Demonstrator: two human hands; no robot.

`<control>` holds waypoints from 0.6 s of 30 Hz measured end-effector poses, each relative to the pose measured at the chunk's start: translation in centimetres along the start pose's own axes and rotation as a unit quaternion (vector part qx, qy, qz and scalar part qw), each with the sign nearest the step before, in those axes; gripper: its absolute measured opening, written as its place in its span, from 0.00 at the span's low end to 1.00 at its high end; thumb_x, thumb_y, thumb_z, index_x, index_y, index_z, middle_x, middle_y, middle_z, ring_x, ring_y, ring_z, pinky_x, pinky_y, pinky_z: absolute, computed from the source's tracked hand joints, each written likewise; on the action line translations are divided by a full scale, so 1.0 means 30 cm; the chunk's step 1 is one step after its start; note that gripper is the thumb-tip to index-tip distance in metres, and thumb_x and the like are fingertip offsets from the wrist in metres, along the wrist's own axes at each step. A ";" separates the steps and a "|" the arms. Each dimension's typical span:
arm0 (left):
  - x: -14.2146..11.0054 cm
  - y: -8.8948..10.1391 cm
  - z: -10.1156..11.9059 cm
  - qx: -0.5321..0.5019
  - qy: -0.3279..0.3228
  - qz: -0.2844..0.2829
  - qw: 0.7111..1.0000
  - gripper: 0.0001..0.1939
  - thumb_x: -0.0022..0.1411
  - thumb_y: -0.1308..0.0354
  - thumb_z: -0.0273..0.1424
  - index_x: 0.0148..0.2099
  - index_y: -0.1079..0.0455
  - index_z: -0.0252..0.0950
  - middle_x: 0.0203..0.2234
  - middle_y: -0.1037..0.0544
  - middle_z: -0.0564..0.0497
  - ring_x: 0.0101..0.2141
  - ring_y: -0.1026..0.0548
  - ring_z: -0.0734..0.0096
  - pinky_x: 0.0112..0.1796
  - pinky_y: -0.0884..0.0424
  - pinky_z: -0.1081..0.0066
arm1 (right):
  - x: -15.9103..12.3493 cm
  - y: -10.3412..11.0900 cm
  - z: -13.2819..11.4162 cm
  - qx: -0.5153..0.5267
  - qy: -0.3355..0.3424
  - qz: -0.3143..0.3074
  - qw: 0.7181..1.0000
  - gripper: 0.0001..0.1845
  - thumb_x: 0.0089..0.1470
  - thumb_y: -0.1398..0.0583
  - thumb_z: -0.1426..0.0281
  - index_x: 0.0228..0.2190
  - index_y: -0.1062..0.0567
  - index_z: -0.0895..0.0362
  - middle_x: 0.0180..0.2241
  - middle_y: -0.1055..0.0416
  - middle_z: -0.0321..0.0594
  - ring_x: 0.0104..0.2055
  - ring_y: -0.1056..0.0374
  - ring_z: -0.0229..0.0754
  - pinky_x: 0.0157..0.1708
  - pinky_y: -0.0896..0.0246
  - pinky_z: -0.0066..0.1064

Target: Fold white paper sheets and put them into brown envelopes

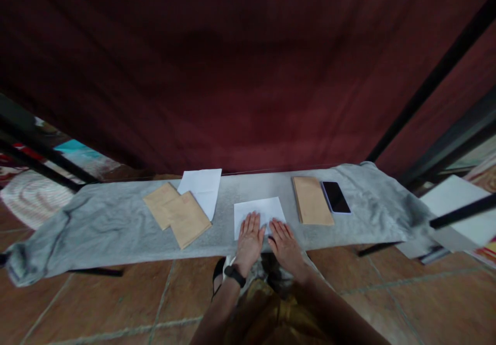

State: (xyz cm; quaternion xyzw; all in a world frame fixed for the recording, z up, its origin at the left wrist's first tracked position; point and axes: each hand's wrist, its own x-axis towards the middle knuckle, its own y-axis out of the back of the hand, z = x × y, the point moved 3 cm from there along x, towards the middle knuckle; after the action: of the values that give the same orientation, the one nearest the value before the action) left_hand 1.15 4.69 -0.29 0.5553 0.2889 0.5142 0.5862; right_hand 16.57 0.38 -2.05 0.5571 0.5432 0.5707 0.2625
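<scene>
A white sheet of paper (251,206) lies in front of me on a narrow surface draped with a grey cloth (116,221). My left hand (251,235), with a dark band on its wrist, rests flat on the paper's lower middle, fingers stretched out. Beside it, my right hand (282,239) lies flat over the lower right part of the same sheet. The fingers of both hands point away from me, and the hands cover the sheet's near edge. Neither hand grips anything.
To the left, brown envelopes (189,221) overlap another white sheet (203,187). On the right are a stack of brown envelopes (313,200) and a phone (336,197). A dark red curtain (248,102) hangs behind, with dark metal bars (426,92) at the sides.
</scene>
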 end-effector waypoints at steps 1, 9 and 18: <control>0.024 -0.014 0.013 -0.003 -0.012 -0.016 1.000 0.28 0.76 0.61 0.38 0.72 0.44 0.32 0.69 0.39 0.41 0.69 0.44 0.57 0.66 0.41 0.53 | -0.002 -0.001 -0.009 0.001 0.002 -0.001 1.000 0.27 0.70 0.51 0.66 0.66 0.38 0.61 0.67 0.40 0.50 0.71 0.46 0.48 0.69 0.53 0.49; 0.193 -0.066 -0.005 0.012 0.000 -0.050 0.999 0.31 0.75 0.60 0.41 0.72 0.44 0.31 0.69 0.39 0.39 0.70 0.45 0.56 0.67 0.45 0.52 | -0.005 -0.006 -0.013 -0.001 0.002 -0.004 1.000 0.28 0.69 0.49 0.65 0.67 0.39 0.60 0.67 0.40 0.49 0.70 0.45 0.48 0.69 0.53 0.49; 0.229 -0.053 -0.083 0.022 0.060 -0.023 0.998 0.30 0.74 0.60 0.39 0.72 0.43 0.33 0.68 0.37 0.40 0.70 0.44 0.56 0.67 0.47 0.51 | -0.005 -0.014 -0.004 0.010 0.005 -0.007 1.000 0.28 0.70 0.50 0.64 0.67 0.39 0.61 0.68 0.42 0.49 0.70 0.45 0.49 0.69 0.53 0.48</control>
State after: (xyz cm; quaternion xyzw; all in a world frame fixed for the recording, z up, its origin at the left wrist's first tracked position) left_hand 1.41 12.15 -0.75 0.5297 0.3475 0.5263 0.5672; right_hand 16.38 0.33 -2.45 0.5531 0.5540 0.5660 0.2586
